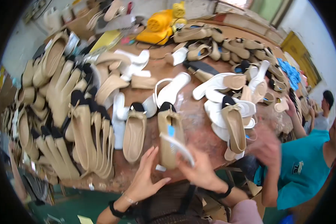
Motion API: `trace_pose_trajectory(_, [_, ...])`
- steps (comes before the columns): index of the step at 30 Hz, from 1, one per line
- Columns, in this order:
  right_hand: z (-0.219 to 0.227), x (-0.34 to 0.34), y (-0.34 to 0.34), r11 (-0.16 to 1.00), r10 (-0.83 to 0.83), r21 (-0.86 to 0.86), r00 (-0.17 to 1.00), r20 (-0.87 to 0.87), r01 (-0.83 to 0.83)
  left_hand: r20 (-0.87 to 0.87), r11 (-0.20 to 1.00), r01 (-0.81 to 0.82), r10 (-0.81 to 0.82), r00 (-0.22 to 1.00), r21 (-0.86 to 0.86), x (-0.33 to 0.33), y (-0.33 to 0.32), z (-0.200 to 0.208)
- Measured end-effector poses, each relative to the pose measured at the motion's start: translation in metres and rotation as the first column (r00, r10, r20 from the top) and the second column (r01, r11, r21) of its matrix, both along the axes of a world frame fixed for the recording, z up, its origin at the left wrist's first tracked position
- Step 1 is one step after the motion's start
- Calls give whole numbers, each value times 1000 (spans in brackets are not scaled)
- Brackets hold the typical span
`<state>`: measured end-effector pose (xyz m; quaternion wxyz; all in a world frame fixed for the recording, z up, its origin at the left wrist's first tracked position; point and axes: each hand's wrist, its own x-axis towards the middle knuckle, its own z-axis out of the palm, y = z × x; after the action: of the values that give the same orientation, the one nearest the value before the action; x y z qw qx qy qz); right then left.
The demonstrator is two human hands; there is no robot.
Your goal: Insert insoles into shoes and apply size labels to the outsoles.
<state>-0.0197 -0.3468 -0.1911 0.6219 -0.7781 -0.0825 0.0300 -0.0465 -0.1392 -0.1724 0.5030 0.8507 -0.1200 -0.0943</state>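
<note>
My right hand (199, 170) pinches a thin, curved white insole (177, 145), seen nearly edge-on above a shoe. That beige flat with a black toe and a bow (164, 121) lies on the table with its toe pointing away from me; a blue patch shows inside it. Beside the shoe's heel, on the left, my left hand (145, 183) is open with its fingers stretched and nothing in it. A similar beige flat (134, 134) with a smooth beige inside lies just left of these. A small white scrap (161, 168) is by the heel.
Beige shoes (59, 108) are heaped at the left. White and beige insoles (175, 87) lie across the middle; another flat (233, 127) rests on insoles at the right. A yellow blower (156, 26) stands at the back. A co-worker's blurred hand (267, 149) reaches in from the right.
</note>
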Motion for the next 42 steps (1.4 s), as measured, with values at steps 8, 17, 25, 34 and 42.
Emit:
trace_pose_trajectory(8, [-18, -33, -28, 859, 274, 512, 848, -454, -3, 348, 861, -185, 10, 937, 474, -44, -19, -79])
trace_pose_trajectory(17, [-13, -55, -57, 813, 269, 581, 867, -420, 29, 299, 972, -182, 131, 945, 150, -79, 4, -90])
trace_pose_trajectory(25, [-27, -53, -80, 931, -287, -252, 956, -57, 264, 373, 941, -82, -50, 926, 330, -83, 56, -92])
trace_pose_trajectory(34, [-36, -6, -88, 837, -285, -541, 907, -311, 77, 340, 935, -109, -13, 940, 337, -81, 53, -100])
trace_pose_trajectory(42, [3, -31, -49, 706, 80, -665, 905, 418, 245, 293, 923, -201, 103, 951, 328, -89, 47, -110])
